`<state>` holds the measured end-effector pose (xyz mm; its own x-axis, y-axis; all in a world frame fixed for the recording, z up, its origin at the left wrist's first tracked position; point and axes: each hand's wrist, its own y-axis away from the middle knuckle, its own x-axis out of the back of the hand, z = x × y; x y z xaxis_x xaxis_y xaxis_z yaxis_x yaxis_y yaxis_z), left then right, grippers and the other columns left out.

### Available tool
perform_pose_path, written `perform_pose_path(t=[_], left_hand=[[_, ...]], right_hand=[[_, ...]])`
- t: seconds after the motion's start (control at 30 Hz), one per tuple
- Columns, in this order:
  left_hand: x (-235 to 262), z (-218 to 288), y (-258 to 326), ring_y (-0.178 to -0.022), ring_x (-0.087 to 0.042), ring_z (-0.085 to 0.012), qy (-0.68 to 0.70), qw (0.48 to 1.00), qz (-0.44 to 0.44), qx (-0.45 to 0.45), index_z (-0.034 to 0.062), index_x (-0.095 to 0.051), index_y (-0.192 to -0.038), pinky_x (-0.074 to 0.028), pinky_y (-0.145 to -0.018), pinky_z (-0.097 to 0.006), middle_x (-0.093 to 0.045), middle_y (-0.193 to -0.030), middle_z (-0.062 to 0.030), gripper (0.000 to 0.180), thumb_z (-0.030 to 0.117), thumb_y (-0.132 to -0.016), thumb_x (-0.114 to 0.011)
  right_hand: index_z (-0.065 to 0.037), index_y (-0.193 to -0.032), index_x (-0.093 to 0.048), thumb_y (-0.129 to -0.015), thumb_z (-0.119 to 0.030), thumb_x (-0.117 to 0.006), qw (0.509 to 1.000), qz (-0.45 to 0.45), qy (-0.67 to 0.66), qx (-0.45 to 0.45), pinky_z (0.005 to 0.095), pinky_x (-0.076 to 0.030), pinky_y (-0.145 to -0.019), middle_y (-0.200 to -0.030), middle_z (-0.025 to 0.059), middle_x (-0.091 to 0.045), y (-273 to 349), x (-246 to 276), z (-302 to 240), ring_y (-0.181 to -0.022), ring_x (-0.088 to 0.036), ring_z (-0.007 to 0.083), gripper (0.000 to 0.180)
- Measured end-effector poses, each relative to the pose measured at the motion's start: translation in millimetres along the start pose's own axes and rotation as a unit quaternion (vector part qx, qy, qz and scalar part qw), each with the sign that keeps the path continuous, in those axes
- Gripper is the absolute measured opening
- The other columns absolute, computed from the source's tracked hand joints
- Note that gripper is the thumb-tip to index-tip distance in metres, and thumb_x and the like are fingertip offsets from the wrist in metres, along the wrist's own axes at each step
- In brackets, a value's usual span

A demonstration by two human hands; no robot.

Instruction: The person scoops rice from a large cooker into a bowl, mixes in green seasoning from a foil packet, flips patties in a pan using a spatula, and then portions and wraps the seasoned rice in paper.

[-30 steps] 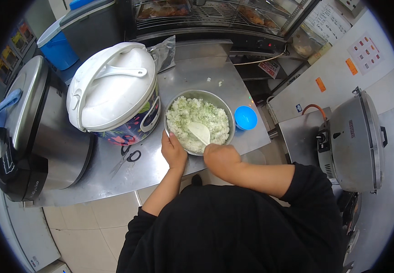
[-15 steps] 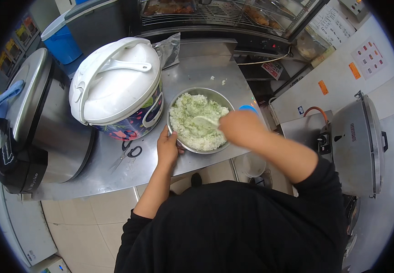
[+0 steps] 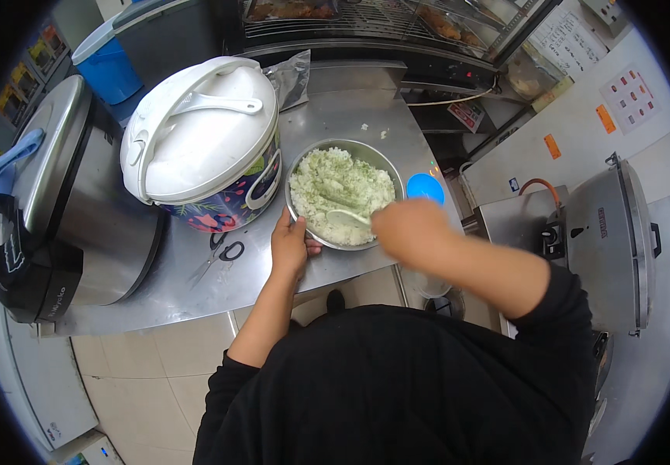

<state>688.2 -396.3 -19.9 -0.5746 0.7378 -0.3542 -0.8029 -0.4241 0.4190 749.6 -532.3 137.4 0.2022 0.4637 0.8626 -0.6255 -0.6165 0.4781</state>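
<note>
A steel bowl [image 3: 381,157] of white rice [image 3: 313,208] sits near the table's front edge, with green specks spread over the rice. My left hand [image 3: 292,246] is closed on the bowl's near left rim, thumb at the edge. In my right hand [image 3: 411,231] is the handle of a white rice paddle [image 3: 348,218], its blade lying in the rice at the near right side. Motion blurs the right hand slightly. Just beyond that hand, a round blue object [image 3: 426,188] lies on the table, partly covered.
A white-lidded patterned container [image 3: 219,174] with another paddle [image 3: 223,104] on top stands left of the bowl. Scissors [image 3: 215,258] lie in front of it. A large steel rice cooker [image 3: 114,209] is farther left. At right stands a grey metal appliance [image 3: 602,240].
My right hand has drawn the paddle toward me through the rice, leaving a groove. The blue object shows more fully now. My left hand keeps its hold on the bowl.
</note>
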Motion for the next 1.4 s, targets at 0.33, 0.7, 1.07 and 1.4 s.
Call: perform_pose_path(t=[0.33,0.7,1.07,1.4], left_hand=[[-3.6,-3.6,-7.0,-0.043,-0.049,-0.0097,-0.032,0.998,-0.011,-0.047,0.0039,-0.039,-0.116,-0.041,-0.037,-0.02,-0.054,-0.07,-0.0061,0.03,0.009,-0.086,-0.04],[-9.0,-5.3,-5.1,-0.042,-0.047,-0.0084,-0.023,0.999,-0.007,-0.031,0.0057,-0.038,-0.119,-0.04,-0.037,-0.019,-0.053,-0.07,-0.0053,0.034,0.008,-0.085,-0.039],[-3.7,-5.3,-11.1,-0.042,-0.046,-0.0081,-0.039,0.997,0.03,-0.064,0.0042,-0.032,-0.125,-0.038,-0.036,-0.019,-0.05,-0.063,-0.0027,0.043,0.01,-0.084,-0.043],[-8.3,-4.0,-8.4,-0.044,-0.048,-0.0081,-0.034,0.999,0.005,-0.042,0.0048,-0.033,-0.124,-0.04,-0.038,-0.019,-0.052,-0.069,-0.0042,0.039,0.01,-0.085,-0.041]], right_hand=[[-0.006,-0.077,-0.064,-0.071,-0.011,-0.05,0.993,0.094,-0.053,-0.056,0.036,-0.049,-0.057,-0.076,0.0114,-0.063,-53.0,-28.1,16.1,-0.071,-0.062,0.0242,0.016],[-0.006,-0.079,-0.064,-0.071,-0.011,-0.05,0.997,0.056,-0.059,0.019,0.0372,-0.049,-0.058,-0.078,0.0126,-0.062,-33.7,-64.2,-32.3,-0.072,-0.062,0.0257,0.017],[-0.008,-0.082,-0.061,-0.08,-0.027,-0.048,0.997,0.071,-0.015,-0.033,0.0404,-0.046,-0.063,-0.074,0.0102,-0.061,-17.7,2.1,33.4,-0.071,-0.059,0.0288,0.023],[-0.007,-0.073,-0.063,-0.07,-0.011,-0.05,0.991,0.107,-0.081,-0.01,0.036,-0.048,-0.055,-0.075,0.0126,-0.062,-45.9,-51.2,-6.2,-0.069,-0.062,0.0262,0.014]])
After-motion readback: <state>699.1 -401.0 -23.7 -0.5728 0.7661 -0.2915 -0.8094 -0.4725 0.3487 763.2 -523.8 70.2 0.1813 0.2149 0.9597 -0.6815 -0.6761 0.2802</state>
